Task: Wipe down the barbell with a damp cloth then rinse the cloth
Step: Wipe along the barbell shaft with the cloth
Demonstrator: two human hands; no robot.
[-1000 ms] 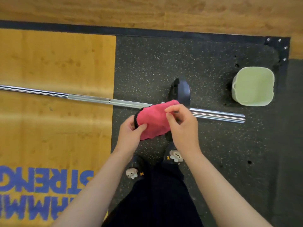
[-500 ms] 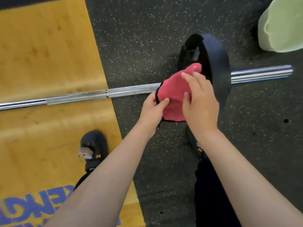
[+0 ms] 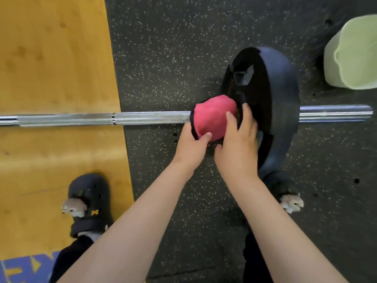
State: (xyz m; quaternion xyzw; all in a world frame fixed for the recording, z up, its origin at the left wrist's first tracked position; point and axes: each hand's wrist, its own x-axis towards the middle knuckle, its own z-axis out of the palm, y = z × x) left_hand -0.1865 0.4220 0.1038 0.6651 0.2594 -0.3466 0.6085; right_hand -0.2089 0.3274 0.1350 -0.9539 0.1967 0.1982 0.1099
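A steel barbell (image 3: 85,118) lies across the floor from left to right, with a black weight plate (image 3: 279,103) on its right end and the bare sleeve (image 3: 334,114) sticking out beyond it. A pink cloth (image 3: 212,115) with a dark edge is draped over the shaft just left of the plate. My left hand (image 3: 190,146) pinches the cloth's lower left edge. My right hand (image 3: 238,144) presses on the cloth's right side, fingertips against the plate's inner face. The shaft under the cloth is hidden.
A pale green bucket (image 3: 350,56) stands on the black speckled rubber mat (image 3: 169,48) at the upper right, beyond the plate. A yellow wooden platform (image 3: 53,58) fills the left. My feet in dark clogs (image 3: 87,203) stand either side of my arms.
The view has dropped closer to the bar. Both hands carried the pink cloth down onto the shaft beside the plate, and it now wraps over the bar.
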